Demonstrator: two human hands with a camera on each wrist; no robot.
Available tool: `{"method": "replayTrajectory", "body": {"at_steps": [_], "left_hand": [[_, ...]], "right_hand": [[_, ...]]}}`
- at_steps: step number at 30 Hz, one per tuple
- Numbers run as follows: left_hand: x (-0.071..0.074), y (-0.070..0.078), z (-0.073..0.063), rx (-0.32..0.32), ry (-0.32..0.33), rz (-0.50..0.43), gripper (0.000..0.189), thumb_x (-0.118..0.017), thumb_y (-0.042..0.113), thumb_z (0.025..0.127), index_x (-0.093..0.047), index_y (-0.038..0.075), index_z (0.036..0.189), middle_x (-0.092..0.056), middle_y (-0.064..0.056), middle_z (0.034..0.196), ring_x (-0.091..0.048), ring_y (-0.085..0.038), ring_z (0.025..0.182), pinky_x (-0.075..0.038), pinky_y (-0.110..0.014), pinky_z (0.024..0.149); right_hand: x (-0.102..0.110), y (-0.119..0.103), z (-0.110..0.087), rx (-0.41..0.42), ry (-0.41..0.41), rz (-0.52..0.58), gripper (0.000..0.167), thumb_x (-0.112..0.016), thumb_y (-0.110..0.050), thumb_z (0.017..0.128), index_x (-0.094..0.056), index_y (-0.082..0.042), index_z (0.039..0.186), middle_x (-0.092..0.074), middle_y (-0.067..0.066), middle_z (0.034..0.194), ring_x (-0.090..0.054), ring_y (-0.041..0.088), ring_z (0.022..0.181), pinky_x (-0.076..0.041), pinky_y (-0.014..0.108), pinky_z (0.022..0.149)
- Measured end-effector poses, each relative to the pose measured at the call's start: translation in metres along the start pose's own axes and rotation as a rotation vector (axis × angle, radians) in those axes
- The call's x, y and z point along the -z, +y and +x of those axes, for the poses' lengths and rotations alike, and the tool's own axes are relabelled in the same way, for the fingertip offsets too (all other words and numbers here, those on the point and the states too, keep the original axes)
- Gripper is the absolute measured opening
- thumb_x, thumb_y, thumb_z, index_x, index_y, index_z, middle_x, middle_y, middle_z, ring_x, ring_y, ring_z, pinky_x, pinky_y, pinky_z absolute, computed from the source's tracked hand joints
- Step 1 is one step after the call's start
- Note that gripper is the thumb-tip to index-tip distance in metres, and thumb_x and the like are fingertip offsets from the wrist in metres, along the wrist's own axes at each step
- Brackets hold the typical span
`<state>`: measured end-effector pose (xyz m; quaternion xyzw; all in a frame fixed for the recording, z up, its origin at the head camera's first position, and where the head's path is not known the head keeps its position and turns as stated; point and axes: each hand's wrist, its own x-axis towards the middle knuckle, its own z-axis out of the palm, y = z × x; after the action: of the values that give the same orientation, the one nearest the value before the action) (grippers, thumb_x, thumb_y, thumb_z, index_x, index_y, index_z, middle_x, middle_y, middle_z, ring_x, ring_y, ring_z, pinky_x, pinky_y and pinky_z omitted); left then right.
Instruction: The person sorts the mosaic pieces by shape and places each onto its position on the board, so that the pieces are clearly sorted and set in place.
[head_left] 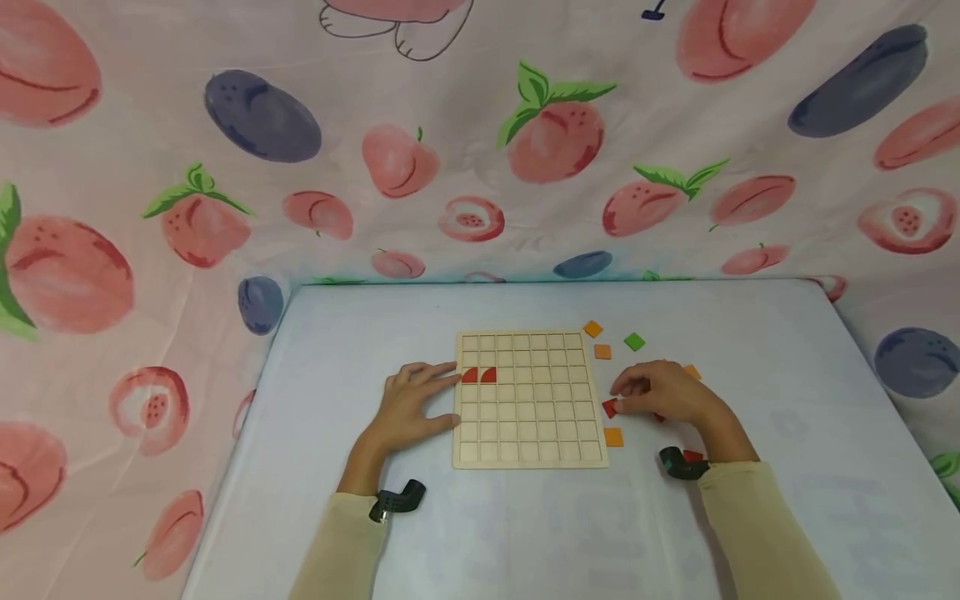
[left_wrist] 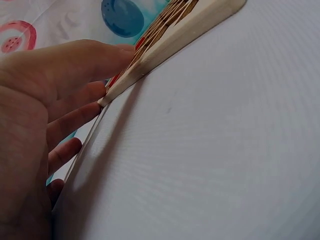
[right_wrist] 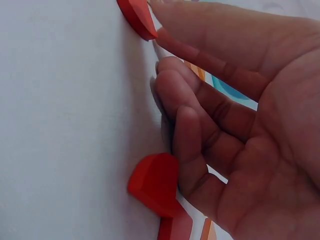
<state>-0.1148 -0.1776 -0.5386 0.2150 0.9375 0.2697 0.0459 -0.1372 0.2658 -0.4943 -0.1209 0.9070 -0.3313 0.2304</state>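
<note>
A pale wooden grid board lies flat on the table. Two red quarter-round tiles sit side by side in its cells at the left. My left hand touches the board's left edge with thumb and fingers spread; the left wrist view shows the thumb against the raised rim. Just off the board's right side, my right hand pinches a red tile between thumb and index finger, close to the table. Its other fingers are curled inward. Below them in the right wrist view rests another red tile with a rounded edge.
Orange tiles and a green tile lie scattered right of the board. One more red tile is partly hidden by the right wrist camera. A fruit-patterned cloth hangs behind the white table.
</note>
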Motion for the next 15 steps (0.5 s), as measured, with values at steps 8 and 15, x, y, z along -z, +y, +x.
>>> {"method": "replayTrajectory", "body": {"at_steps": [8,15], "left_hand": [[0.0004,-0.0004,0.0004,0.0,0.003,-0.003,0.065,-0.073,0.05,0.086,-0.059,0.028,0.146,-0.046,0.011,0.159,-0.037,-0.025,0.141,-0.03,-0.052,0.105],[0.0005,-0.0007,0.0,-0.012,0.007,-0.019,0.064,-0.073,0.05,0.087,-0.059,0.027,0.145,-0.046,0.011,0.159,-0.037,-0.025,0.14,-0.03,-0.052,0.105]], "right_hand": [[-0.0017,0.0004,0.0015,-0.029,0.004,0.021,0.025,-0.086,-0.03,0.081,-0.076,-0.017,0.1,-0.065,0.0,0.083,-0.056,0.019,0.078,-0.047,0.027,0.062],[-0.0042,-0.0005,-0.0017,-0.048,0.038,0.008,0.027,-0.088,-0.033,0.079,-0.076,-0.017,0.097,-0.065,0.0,0.083,-0.056,0.017,0.079,-0.046,0.027,0.066]]}}
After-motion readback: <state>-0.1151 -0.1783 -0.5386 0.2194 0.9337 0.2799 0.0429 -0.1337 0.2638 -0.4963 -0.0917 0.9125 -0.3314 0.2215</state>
